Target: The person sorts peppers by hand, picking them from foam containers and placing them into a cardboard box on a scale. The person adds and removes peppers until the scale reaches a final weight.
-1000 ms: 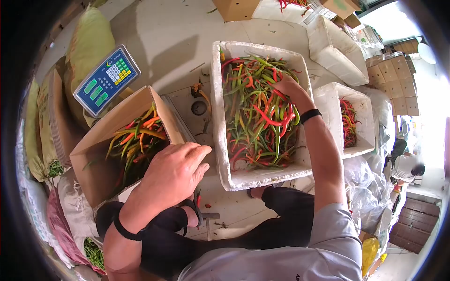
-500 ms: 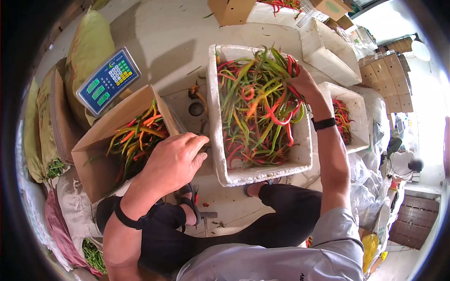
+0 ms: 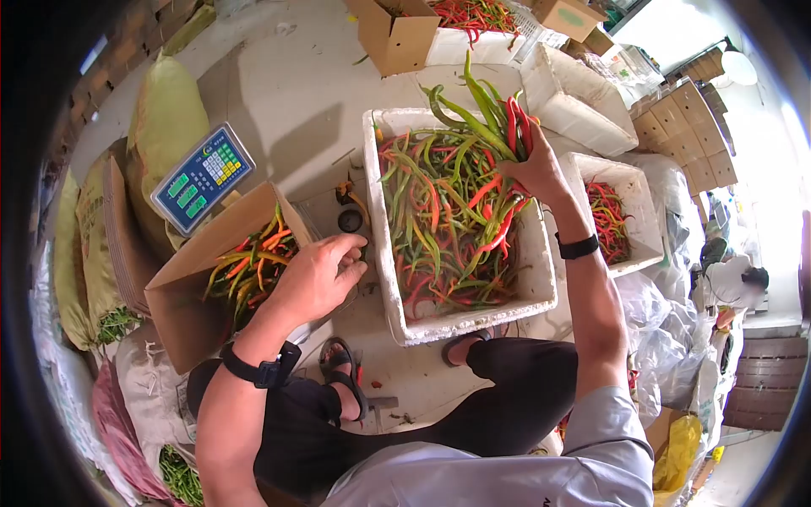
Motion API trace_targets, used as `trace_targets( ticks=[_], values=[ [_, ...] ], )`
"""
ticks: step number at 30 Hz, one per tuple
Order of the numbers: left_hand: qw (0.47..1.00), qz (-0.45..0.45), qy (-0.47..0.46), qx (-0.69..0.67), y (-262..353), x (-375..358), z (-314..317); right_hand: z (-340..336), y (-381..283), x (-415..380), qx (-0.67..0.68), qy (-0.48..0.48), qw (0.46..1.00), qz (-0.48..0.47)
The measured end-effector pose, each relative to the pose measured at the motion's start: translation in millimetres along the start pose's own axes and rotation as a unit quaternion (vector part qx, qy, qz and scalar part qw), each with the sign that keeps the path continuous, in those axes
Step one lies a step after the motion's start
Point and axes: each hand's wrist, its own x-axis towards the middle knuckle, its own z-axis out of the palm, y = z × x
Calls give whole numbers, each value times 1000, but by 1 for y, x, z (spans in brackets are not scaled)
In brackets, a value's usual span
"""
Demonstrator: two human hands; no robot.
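Observation:
A white foam box full of red and green chili peppers stands in front of me. Above its right side, my right hand is closed around a bunch of long green and red peppers. My left hand hovers between the foam box and a cardboard box, its fingers curled with thumb and index near each other; whether anything is between them is too small to tell. Orange, yellow and green peppers lie inside the cardboard box. Beside that box, a scale display shows lit green panels.
Another foam box with red peppers is at the right, an upturned foam box behind it. Filled sacks line the left. A person is at the far right. Plastic bags lie at the right.
My right hand has lifted a bunch of peppers up out of the pile. My left hand's fingers have curled more. The whole view has shifted slightly.

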Motion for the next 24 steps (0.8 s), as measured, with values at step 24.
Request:
trace_targets(
  ticks=[24],
  values=[
    [982, -77, -12, -171, 15, 9, 8, -53, -126, -30, 9, -13, 986, -166]
  ],
)
